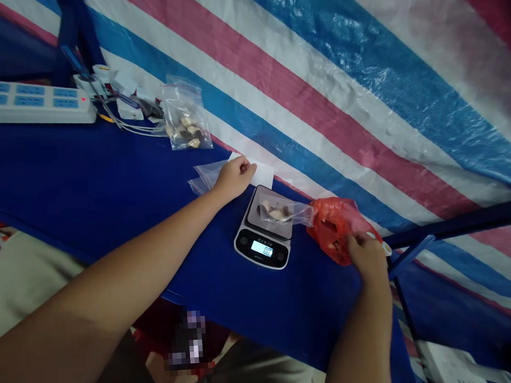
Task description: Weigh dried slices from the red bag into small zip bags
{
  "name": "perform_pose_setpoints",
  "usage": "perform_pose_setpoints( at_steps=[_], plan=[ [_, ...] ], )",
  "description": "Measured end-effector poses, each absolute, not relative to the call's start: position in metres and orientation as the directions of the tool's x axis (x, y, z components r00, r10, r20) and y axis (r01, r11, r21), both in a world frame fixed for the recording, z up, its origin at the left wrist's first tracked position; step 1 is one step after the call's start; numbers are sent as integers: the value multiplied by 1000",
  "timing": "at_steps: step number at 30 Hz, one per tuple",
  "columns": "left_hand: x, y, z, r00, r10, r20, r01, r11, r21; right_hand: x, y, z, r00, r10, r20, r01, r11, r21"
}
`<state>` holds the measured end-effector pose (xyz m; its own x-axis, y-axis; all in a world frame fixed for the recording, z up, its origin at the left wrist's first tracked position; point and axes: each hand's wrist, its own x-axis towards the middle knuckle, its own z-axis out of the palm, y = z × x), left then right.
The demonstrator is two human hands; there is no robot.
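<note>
A kitchen scale (262, 255) stands on the blue table, its lit display reading about 0.0. Across its platform lies a small clear zip bag (278, 212) with pale and dark pieces inside; one end overhangs toward the red plastic bag (331, 233). My right hand (367, 253) is closed at the near edge of that red bag, fingertips partly hidden, gripping the plastic. Left of the scale, my left hand (237, 176) is curled with nothing visible in its fingers. Beneath and beside it are a white sheet (263, 176) and flat clear bags (206, 174).
Against the striped tarp (272, 56) leans another clear bag (188, 117) of pale pieces. A power strip (30, 102) and a tangle of cables and chargers (129, 107) occupy the back left. Blue metal bars (458, 218) border the table's right end.
</note>
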<state>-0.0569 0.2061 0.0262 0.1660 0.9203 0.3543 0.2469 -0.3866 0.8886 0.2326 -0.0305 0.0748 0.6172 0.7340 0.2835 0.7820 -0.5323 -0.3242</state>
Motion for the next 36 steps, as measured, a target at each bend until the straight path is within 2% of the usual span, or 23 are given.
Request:
perform_pose_setpoints(
  at_steps=[3, 7, 10, 12, 18, 23, 32, 36],
  plan=[
    [-57, 211, 19, 222, 924, 312, 300, -369, 880, 251, -37, 65, 528, 840, 124, 819, -465, -337],
    [-54, 214, 11, 293, 904, 312, 323, -400, 858, 254, -37, 55, 508, 855, 106, 827, -450, -339],
    [-53, 214, 10, 305, 903, 301, 335, -398, 854, 251, -34, 52, 481, 877, -21, 821, -459, -339],
    [-53, 214, 10, 309, 905, 293, 350, -395, 849, 250, -30, 49, 468, 881, -76, 835, -468, -290],
    [-54, 213, 11, 322, 898, 298, 346, -405, 846, 244, -13, 37, 497, 867, 37, 863, -489, -126],
    [-54, 213, 10, 329, 895, 302, 346, -412, 843, 234, 2, 27, 454, 873, 179, 888, -460, -10],
    [-54, 214, 9, 345, 886, 310, 357, -429, 830, 236, 1, 28, 461, 853, 245, 885, -463, -56],
    [-54, 214, 9, 356, 888, 292, 400, -427, 811, 237, -1, 25, 435, 884, 169, 898, -441, -4]
  ],
)
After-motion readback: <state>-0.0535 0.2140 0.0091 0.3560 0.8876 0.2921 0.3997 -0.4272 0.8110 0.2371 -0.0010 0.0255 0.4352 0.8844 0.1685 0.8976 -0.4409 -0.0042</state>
